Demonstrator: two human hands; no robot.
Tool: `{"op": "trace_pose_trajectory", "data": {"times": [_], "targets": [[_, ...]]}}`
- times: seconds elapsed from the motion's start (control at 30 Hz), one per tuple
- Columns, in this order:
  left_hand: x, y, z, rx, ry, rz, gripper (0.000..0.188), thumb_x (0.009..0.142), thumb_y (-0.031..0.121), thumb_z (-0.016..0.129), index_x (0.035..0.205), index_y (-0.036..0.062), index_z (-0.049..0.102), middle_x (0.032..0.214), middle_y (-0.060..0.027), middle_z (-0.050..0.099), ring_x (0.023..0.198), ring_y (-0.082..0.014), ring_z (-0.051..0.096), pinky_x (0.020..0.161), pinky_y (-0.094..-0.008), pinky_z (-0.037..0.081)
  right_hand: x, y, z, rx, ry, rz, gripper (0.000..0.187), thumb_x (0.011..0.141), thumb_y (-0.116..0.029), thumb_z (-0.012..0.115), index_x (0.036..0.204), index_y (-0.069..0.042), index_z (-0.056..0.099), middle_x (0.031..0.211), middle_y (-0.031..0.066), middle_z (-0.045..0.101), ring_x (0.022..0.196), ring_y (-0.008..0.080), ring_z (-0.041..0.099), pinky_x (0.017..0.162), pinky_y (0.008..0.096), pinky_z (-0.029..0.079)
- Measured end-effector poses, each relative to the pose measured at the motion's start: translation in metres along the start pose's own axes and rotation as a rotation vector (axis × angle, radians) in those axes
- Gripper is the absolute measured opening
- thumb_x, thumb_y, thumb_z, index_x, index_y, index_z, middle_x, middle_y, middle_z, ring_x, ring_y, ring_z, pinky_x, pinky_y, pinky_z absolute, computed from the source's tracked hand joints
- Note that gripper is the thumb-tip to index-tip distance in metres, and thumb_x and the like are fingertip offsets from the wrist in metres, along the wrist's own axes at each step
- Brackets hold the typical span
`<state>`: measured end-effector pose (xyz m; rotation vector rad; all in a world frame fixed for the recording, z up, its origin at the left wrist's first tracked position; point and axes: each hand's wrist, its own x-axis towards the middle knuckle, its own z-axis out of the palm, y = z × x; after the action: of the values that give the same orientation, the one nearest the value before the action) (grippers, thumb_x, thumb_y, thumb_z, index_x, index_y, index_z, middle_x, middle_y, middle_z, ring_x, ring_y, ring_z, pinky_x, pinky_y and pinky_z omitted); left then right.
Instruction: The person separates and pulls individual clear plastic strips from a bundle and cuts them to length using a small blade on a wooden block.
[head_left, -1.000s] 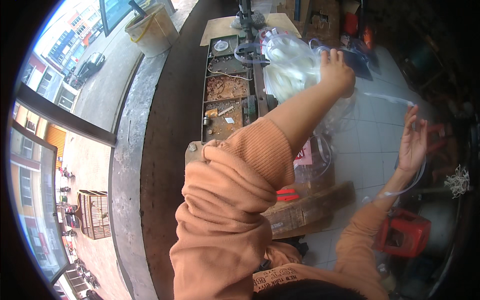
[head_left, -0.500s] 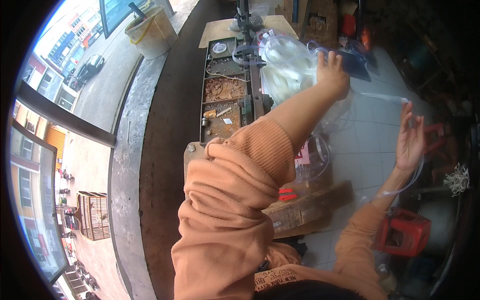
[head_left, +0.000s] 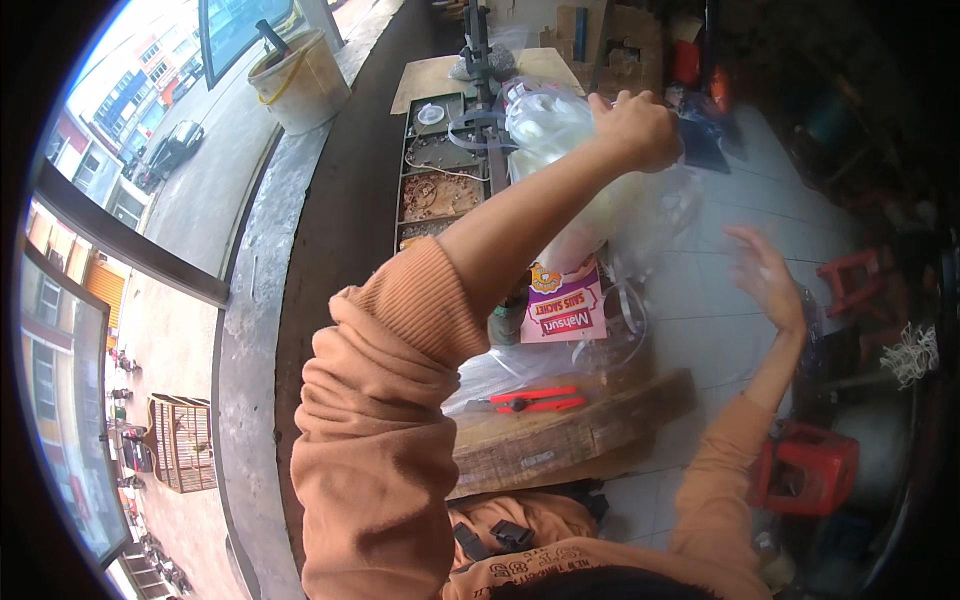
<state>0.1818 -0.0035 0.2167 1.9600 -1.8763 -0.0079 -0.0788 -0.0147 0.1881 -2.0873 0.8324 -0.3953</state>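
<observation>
Tiled floor (head_left: 718,325), clear plastic bag (head_left: 548,128) beneath curled left grip (head_left: 640,132), hold unclear, right grip (head_left: 770,284) spread, apart from bag.

bag (head_left: 549,128): whitish | packet (head_left: 566,301): pink, purple | sleeve (head_left: 375,450): orange | tool handles (head_left: 558,403): red

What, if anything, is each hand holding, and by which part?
The left hand is curled over the right side of the clear plastic bag; whether it grips there can't be told. The right hand, blurred, looks open, nothing visibly held.
</observation>
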Motion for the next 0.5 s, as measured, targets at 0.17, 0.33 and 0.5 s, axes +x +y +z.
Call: {"op": "trace_pose_trajectory", "data": {"times": [0.17, 0.33, 0.5], "targets": [[0.000, -0.028, -0.029, -0.455, 0.230, 0.066, 0.031, 0.079, 0.032, 0.053, 0.094, 0.0065, 0.062, 0.095, -0.0163, 0.063, 0.095, -0.0325, 0.059, 0.081, -0.0502, 0.042, 0.025, -0.002, 0.021, -0.200, 0.284, -0.153, 0.052, 0.082, 0.002, 0.051, 0.131, -0.008, 0.039, 0.134, 0.0115, 0.043, 0.115, 0.0267, 0.050, 0.088, 0.0337, 0.044], [-0.008, -0.009, -0.061, -0.461, 0.230, 0.145, 0.031, 0.087, 0.034, 0.051, 0.098, 0.0062, 0.060, 0.088, -0.0141, 0.066, 0.089, -0.0276, 0.063, 0.078, -0.0354, 0.047, 0.074, -0.043, 0.039, -0.172, 0.418, -0.361, 0.049, 0.085, -0.014, 0.058, 0.130, -0.008, 0.041, 0.134, 0.0118, 0.044, 0.116, 0.0263, 0.050, 0.089, 0.0339, 0.043], [-0.005, -0.004, -0.078, -0.773, 0.412, 0.343, 0.034, 0.082, 0.028, 0.055, 0.094, -0.0034, 0.059, 0.080, -0.0170, 0.065, 0.079, -0.0312, 0.063, 0.073, -0.0370, 0.048, 0.116, -0.053, 0.032, -0.131, 0.714, -0.312, 0.052, 0.081, -0.032, 0.065, 0.122, -0.007, 0.046, 0.117, 0.0164, 0.051, 0.104, 0.0270, 0.055, 0.089, 0.0353, 0.042]]}}
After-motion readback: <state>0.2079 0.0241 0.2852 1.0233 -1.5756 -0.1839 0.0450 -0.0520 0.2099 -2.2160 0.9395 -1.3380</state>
